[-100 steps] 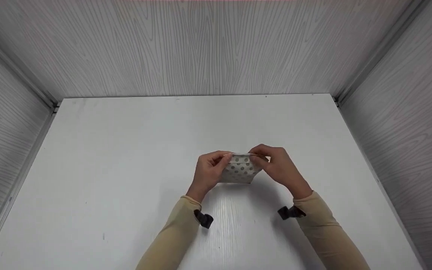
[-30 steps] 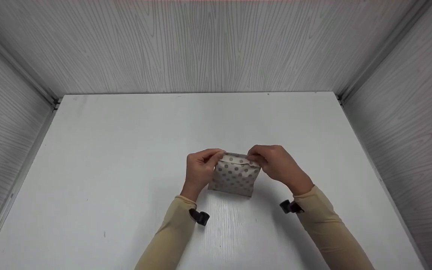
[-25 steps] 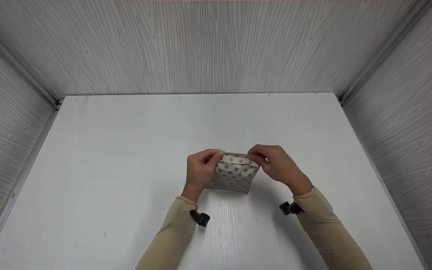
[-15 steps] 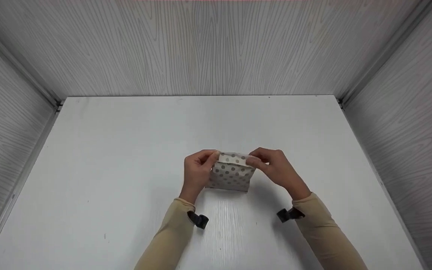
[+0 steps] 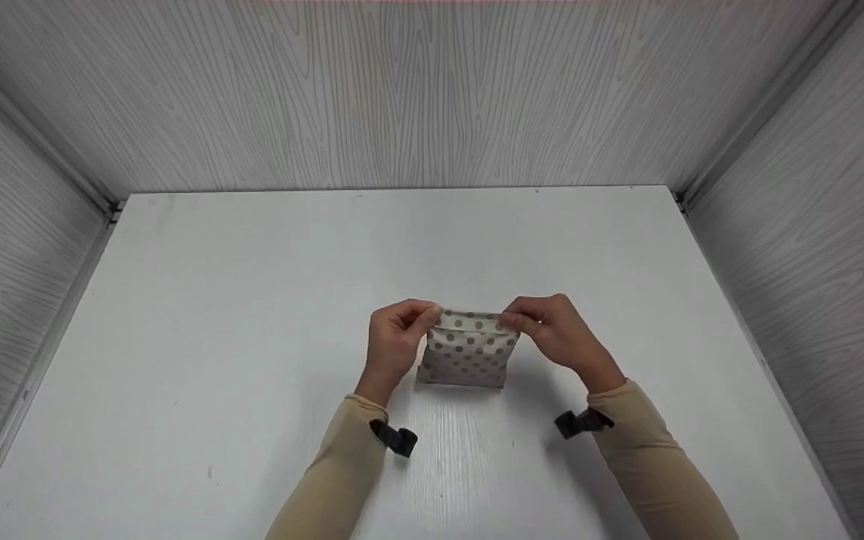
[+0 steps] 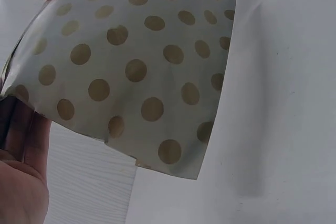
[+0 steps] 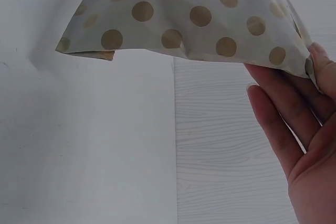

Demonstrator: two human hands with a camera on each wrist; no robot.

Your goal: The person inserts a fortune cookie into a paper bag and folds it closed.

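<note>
A small white paper bag with gold polka dots (image 5: 468, 354) hangs upright just above the white table (image 5: 252, 300), its top edge folded over. My left hand (image 5: 397, 341) pinches the bag's top left corner. My right hand (image 5: 552, 330) pinches its top right corner. The left wrist view shows the dotted bag (image 6: 142, 72) from below, with my left hand's fingers (image 6: 23, 135) at its edge. In the right wrist view the bag (image 7: 194, 14) hangs over the table and my right hand's fingers (image 7: 286, 114) reach up to its corner.
Grey wood-grain walls (image 5: 417, 90) close in the table at the back and on both sides. Black wrist straps (image 5: 396, 437) sit on the beige sleeves.
The bag has stayed between both hands at the table's middle. Its top fold has been pressed down further, and the hands have shifted slightly.
</note>
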